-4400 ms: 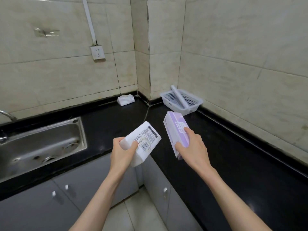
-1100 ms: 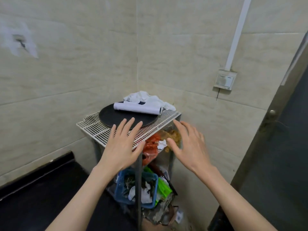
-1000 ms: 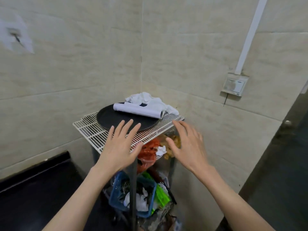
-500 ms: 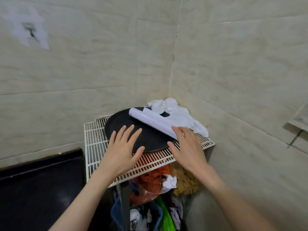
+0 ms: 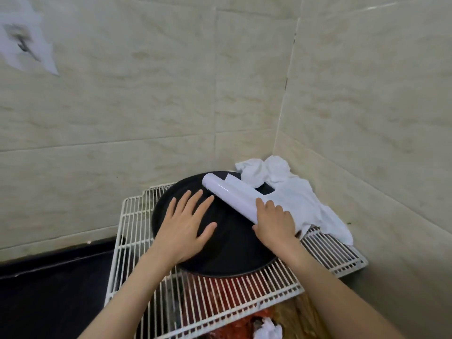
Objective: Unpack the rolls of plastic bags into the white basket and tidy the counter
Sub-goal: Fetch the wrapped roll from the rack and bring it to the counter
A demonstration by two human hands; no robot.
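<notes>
A white roll of plastic bags (image 5: pixel 230 195) lies slantwise on a round black tray (image 5: pixel 227 255) that rests on a white wire rack (image 5: pixel 244 292). My right hand (image 5: pixel 275 222) is closing over the roll's near end, fingers curled on top of it and thumb at its side. My left hand (image 5: pixel 187 225) is spread flat over the black tray, just left of the roll, and holds nothing. The white basket is not in view.
A crumpled white cloth (image 5: pixel 293 196) lies on the rack behind the roll, in the tiled wall corner. Red and brown bags (image 5: pixel 232 321) show below the rack. The black counter (image 5: pixel 49 285) runs off to the lower left.
The view swung from the counter to the wire rack and closed in. Both hands, which held packs earlier, are empty and have reached forward; my right hand has come onto the roll.
</notes>
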